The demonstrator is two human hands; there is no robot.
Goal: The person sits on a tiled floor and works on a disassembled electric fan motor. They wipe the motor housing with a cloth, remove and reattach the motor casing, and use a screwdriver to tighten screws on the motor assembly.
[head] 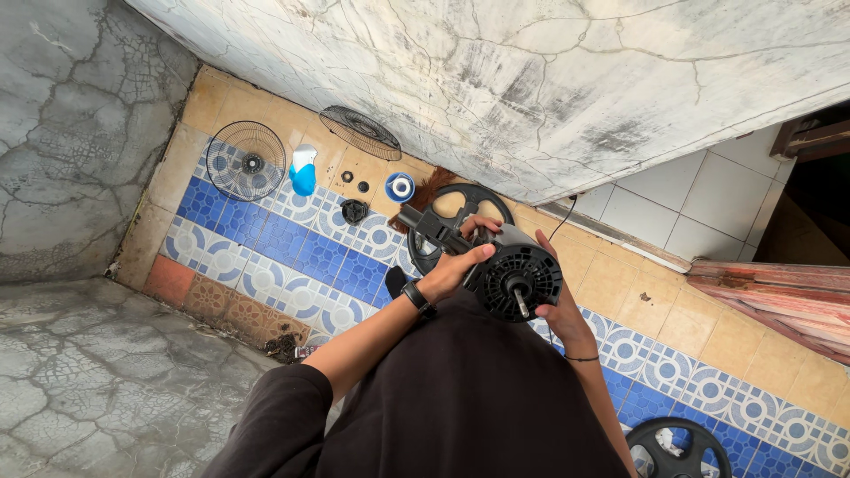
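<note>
A black fan motor housing [518,279], with its metal shaft pointing at me, is held above the tiled floor. My left hand [453,270], a black band on its wrist, grips the motor's left side near its black neck piece [431,226]. My right hand [560,310] wraps around the motor's right and back side. Beneath the motor, a round black fan base [469,202] lies on the floor.
On the blue-patterned tiles lie a wire fan grille [245,160], a second grille [359,132] leaning on the cracked wall, a blue and white cover [303,168], a blue and white round cap [399,187], small black parts [354,211], and another black base [677,450] at lower right.
</note>
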